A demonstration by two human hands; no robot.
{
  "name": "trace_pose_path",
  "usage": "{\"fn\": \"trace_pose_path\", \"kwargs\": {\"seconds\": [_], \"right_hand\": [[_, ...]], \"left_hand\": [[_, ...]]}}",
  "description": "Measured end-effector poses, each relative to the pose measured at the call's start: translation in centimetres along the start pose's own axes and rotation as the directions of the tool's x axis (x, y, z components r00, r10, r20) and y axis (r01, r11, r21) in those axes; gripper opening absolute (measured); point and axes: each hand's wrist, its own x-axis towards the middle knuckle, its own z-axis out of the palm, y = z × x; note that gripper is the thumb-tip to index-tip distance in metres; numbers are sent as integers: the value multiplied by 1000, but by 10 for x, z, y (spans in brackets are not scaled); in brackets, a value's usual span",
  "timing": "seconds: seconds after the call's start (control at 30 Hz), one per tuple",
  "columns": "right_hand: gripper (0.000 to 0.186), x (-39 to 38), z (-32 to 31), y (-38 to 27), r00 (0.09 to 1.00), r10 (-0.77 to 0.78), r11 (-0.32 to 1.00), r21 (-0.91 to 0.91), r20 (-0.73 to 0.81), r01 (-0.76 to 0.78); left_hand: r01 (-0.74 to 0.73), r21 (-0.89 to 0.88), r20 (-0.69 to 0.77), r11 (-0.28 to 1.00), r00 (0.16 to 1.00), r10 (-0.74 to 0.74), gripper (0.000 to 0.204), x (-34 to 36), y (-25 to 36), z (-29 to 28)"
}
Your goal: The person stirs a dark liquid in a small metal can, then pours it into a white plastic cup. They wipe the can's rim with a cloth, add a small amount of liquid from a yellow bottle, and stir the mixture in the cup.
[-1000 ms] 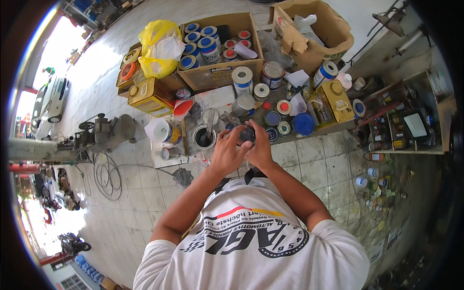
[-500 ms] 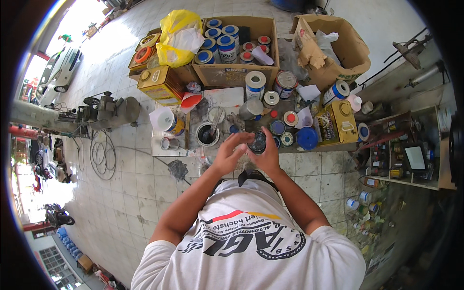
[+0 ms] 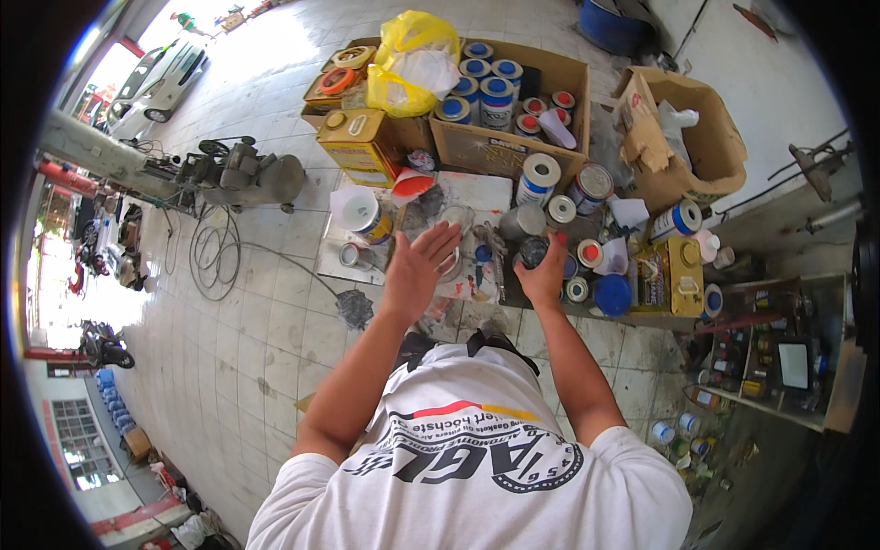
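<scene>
Near table edge (image 3: 478,293) | right fingers (image 3: 555,251) hold dark container (image 3: 533,252) | left fingers (image 3: 436,243) clear

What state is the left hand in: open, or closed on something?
Open: the left hand has its fingers extended, with nothing visible in its grasp. The right hand grips a dark, round container.

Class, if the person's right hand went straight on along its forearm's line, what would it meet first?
Probably the grey, cylindrical, metal-looking can just beyond the dark, round container that the right hand holds; the hand's height is unclear, so it might pass above.
</scene>
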Motion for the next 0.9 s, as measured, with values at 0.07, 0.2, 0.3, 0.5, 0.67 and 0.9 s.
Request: {"fn": "trace_pose_path", "kwargs": {"seconds": [0.07, 0.2, 0.3, 0.5, 0.67, 0.9], "right_hand": [[91, -1, 5, -1, 999, -50, 998, -28, 2, 50], [96, -4, 17, 2, 978, 125, 991, -66, 168, -115], [100, -7, 20, 4, 953, 164, 977, -177, 256, -121], [98, 2, 1, -28, 953, 150, 849, -528, 264, 13], [35, 137, 58, -133, 985, -159, 943, 305, 60, 134], [31, 355, 212, -224, 836, -410, 911, -203, -364, 358]], "left_hand": [[-63, 236, -26, 970, 997, 71, 76, -7, -4, -24], [11, 290, -191, 957, 981, 47, 71, -30, 11, -48], [32, 292, -253, 956, 967, 45, 68, -47, 24, -69], [-35, 278, -324, 960, 938, 128, 62, -68, 43, -106], [-92, 177, -281, 980, 949, 140, 57, -66, 62, -136], [-106, 190, -104, 976, 986, 128, 55, -44, 109, -166]]}}
